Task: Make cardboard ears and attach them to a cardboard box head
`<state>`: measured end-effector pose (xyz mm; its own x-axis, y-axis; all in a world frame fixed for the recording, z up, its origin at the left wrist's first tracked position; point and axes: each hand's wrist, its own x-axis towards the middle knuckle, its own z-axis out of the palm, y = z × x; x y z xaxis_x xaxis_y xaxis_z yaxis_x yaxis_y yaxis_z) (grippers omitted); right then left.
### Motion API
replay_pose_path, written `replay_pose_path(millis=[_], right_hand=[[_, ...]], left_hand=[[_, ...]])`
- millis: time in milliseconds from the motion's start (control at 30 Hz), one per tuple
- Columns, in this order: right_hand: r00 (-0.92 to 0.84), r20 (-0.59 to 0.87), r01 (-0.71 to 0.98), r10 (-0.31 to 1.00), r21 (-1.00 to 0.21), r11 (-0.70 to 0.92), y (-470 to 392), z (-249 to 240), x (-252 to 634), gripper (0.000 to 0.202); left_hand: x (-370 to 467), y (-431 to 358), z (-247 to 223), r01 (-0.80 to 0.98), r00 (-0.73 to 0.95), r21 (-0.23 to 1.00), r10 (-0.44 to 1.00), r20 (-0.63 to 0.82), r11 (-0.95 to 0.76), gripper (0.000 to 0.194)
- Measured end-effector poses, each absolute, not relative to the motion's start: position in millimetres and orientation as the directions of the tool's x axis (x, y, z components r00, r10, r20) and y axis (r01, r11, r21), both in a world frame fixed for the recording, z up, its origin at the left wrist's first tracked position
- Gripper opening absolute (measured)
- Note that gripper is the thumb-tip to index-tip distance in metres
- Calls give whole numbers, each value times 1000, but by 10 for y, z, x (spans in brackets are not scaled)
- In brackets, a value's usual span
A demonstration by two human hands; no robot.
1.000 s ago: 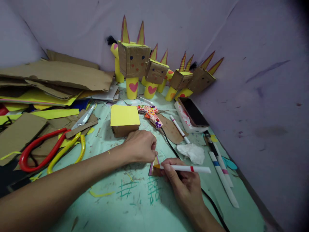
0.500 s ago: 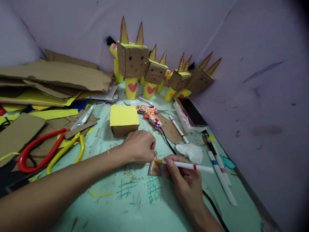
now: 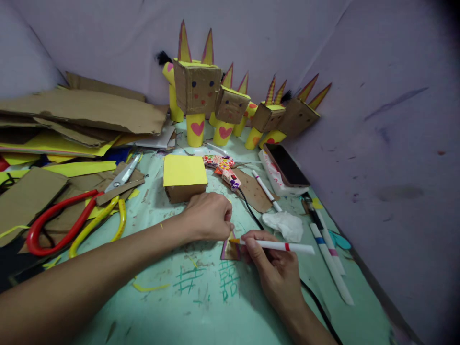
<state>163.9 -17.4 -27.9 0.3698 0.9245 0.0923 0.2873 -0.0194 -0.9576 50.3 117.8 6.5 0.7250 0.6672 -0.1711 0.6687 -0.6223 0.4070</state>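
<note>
My left hand [image 3: 209,214] is closed, its fingertips pressing the top of a small cardboard triangle [image 3: 228,252] against the table. Purple colouring runs along the triangle's edges. Between the fingers of my right hand [image 3: 276,266] is a white marker [image 3: 296,247] with a red band. Its orange tip touches the triangle's face just below my left fingers. A small cardboard box with a yellow top [image 3: 185,171] sits right behind my left hand. The triangle's upper end is hidden under my left hand.
Behind stand several cardboard-headed figures [image 3: 199,91]. A floral glue gun [image 3: 224,168] trails a black cord past my right hand. Red-and-yellow-handled scissors [image 3: 86,211] and stacked cardboard [image 3: 82,110] lie left. A phone [image 3: 286,165], crumpled tissue [image 3: 283,225] and markers [image 3: 332,263] lie right.
My right hand has shifted the marker slightly leftward, moving its tip further over the triangle. My left hand stays in place, holding the piece down.
</note>
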Motion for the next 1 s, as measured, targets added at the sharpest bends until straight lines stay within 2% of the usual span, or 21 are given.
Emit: replay_pose_path(millis=[167, 367, 567, 767, 933, 1000], right_hand=[[316, 74, 275, 946, -961, -17, -188, -265, 1640, 27], [454, 104, 299, 885, -953, -41, -185, -309, 1663, 25], [351, 73, 289, 934, -957, -34, -181, -301, 1670, 29], [410, 68, 265, 910, -963, -47, -181, -297, 1662, 25], [347, 83, 296, 934, -955, -25, -191, -295, 1673, 30], [372, 89, 304, 924, -952, -31, -190, -300, 1678, 29]], left_hand=[[509, 1179, 70, 666, 727, 409, 664, -172, -623, 14], [506, 1178, 67, 662, 731, 416, 660, -173, -624, 16], [501, 1179, 60, 662, 731, 414, 661, -170, -625, 16], [501, 1187, 41, 660, 731, 413, 664, -160, -628, 16], [505, 1183, 48, 662, 729, 408, 667, -153, -629, 15], [508, 1181, 52, 666, 725, 406, 671, -155, -626, 15]])
